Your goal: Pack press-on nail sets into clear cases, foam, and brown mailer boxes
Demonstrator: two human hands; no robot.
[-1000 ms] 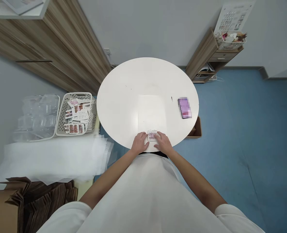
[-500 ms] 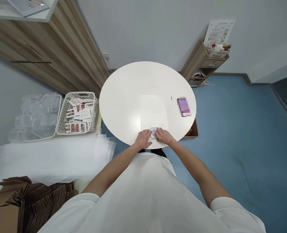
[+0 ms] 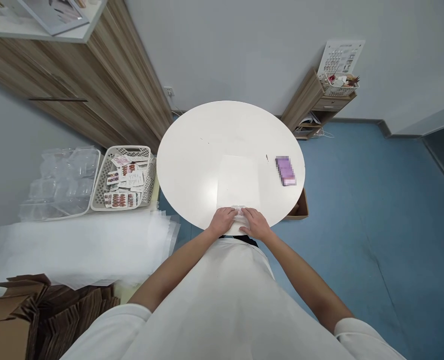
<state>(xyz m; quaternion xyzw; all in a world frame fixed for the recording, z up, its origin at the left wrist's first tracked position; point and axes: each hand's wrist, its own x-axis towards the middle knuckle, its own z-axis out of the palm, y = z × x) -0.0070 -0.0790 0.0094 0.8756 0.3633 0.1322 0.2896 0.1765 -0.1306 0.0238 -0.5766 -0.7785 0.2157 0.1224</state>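
By the near edge of the table [image 3: 184,170], the clear case [image 3: 239,213] showed less of its inside than a second earlier. The left hand [image 3: 222,221] and right hand [image 3: 257,224] clasped its opposite sides, suggesting its handling was unfinished.

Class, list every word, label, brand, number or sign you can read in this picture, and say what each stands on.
Readable text: none.
Cards in the white basket: printed lines, too small to read.
White board on the wooden cabinet: print-like marks, too small to read.
Purple object: pixelated, nothing legible.
Clear case between the left hand and right hand: no legible text.
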